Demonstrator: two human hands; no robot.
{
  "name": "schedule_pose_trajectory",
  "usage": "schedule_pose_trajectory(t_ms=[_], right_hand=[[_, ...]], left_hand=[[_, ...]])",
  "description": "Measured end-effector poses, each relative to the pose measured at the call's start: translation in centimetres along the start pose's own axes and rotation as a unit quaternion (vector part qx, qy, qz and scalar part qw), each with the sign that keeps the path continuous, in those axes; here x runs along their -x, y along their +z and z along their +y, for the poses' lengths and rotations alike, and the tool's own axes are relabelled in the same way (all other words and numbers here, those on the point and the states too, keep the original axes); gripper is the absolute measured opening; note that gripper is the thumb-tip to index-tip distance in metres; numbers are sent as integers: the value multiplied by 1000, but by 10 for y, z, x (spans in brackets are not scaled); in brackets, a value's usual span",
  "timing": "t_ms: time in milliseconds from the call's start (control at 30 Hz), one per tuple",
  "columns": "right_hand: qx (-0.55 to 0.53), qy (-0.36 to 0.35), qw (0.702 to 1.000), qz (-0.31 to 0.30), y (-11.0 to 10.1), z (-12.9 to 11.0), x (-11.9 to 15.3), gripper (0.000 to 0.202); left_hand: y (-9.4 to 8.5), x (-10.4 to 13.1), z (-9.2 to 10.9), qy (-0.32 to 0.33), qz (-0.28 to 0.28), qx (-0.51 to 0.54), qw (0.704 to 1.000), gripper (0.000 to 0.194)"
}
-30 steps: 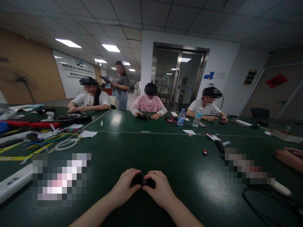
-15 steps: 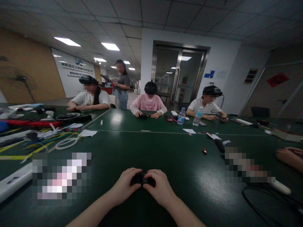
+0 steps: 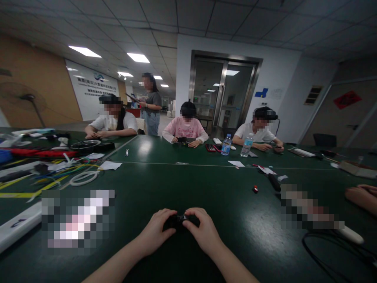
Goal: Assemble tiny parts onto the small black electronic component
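Note:
Near the front of the dark green table (image 3: 153, 184), a small black object (image 3: 179, 221) is between my two hands. My left hand (image 3: 159, 230) curls round its left side, thumb below and fingers above. On the other side, my right hand (image 3: 203, 230) pinches its right part between thumb and fingertips. The object's shape is hard to make out against the dark table. A small red and silver item (image 3: 255, 189) lies beyond my right hand.
Cables (image 3: 84, 178), a white power strip (image 3: 20, 226) and a blurred-out flat item (image 3: 79, 222) lie at left. At right are a black cable (image 3: 304, 245) and another person's hand (image 3: 361, 196). Two bottles (image 3: 226, 144) stand farther back, before seated people.
My right hand has shifted its grip on the black object, its fingers now a little higher and farther right. My left hand has hardly moved.

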State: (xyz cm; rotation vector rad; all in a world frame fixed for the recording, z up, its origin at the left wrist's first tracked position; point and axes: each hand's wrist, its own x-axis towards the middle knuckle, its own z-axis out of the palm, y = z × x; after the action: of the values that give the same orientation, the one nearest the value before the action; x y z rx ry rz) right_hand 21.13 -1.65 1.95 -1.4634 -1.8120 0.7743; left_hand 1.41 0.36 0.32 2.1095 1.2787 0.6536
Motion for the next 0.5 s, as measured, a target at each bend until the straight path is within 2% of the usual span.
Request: schedule_pose_trajectory(t_ms=[100,267,500], right_hand=[[-29,20,999,6,-6,0,1,18],[-73,14,997,20,-16,3,1,20],[-194,11,978,71,-22,24,-8,34]], left_hand=[[-1,1,2,-4,-2,0,1000,45],[-2,2,-1,-10,-16,14,1000,46],[-3,1,-2,-19,-27,4,999,47]])
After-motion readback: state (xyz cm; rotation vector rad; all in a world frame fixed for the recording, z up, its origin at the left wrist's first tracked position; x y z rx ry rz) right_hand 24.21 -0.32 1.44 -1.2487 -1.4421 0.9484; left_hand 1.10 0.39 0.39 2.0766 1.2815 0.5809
